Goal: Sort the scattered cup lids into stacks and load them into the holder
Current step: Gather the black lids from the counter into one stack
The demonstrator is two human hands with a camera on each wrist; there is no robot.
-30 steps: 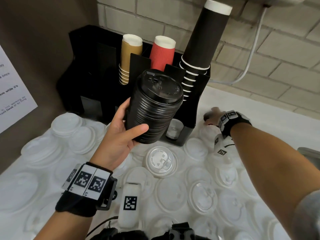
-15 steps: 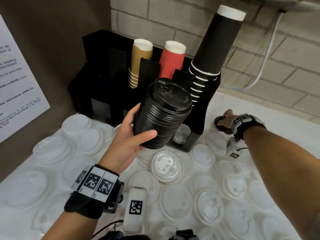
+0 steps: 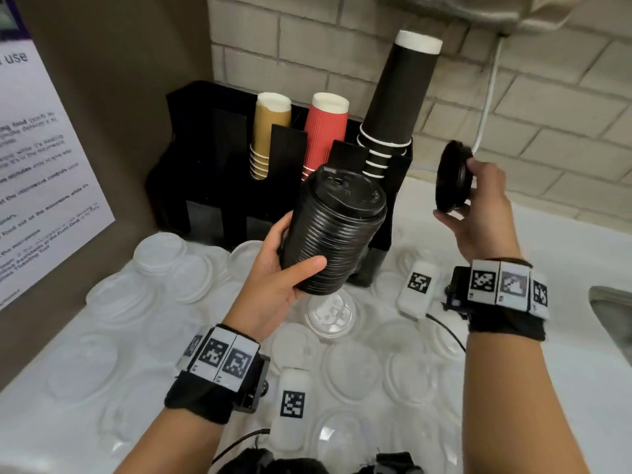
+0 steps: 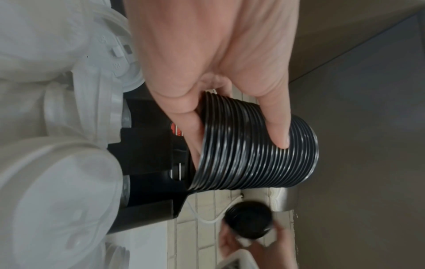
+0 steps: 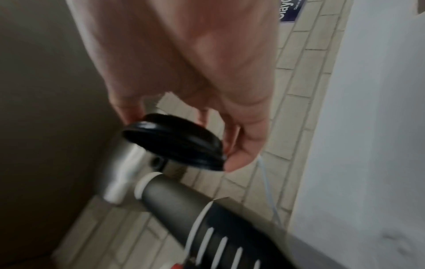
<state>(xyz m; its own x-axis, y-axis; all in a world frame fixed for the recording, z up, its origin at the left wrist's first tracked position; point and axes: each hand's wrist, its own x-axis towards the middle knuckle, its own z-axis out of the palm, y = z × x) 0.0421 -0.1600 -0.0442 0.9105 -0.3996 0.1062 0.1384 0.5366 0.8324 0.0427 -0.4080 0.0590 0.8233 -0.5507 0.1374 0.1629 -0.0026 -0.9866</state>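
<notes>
My left hand (image 3: 290, 268) grips a tall stack of black lids (image 3: 333, 234) (image 4: 253, 145), held tilted in front of the black holder (image 3: 212, 159). To the right, my right hand (image 3: 478, 203) holds a black lid (image 3: 453, 181) (image 5: 174, 142) on edge in the air by its rim, thumb below and fingers above; it may be more than one lid. The lid's open side faces the stack. Several clear lids (image 3: 330, 311) lie scattered over the white counter (image 3: 564, 254) below both hands.
The holder's slots carry a tan cup stack (image 3: 270, 131), a red cup stack (image 3: 325, 131) and a tall black cup stack (image 3: 398, 97). A brick wall with a white cable (image 3: 487, 97) stands behind. A brown wall with a poster (image 3: 44, 172) is at left, a sink rim (image 3: 612, 306) at right.
My right hand has risen from the counter beside the holder with the black lid and turned it on edge. The left hand and its stack have stayed about where they were.
</notes>
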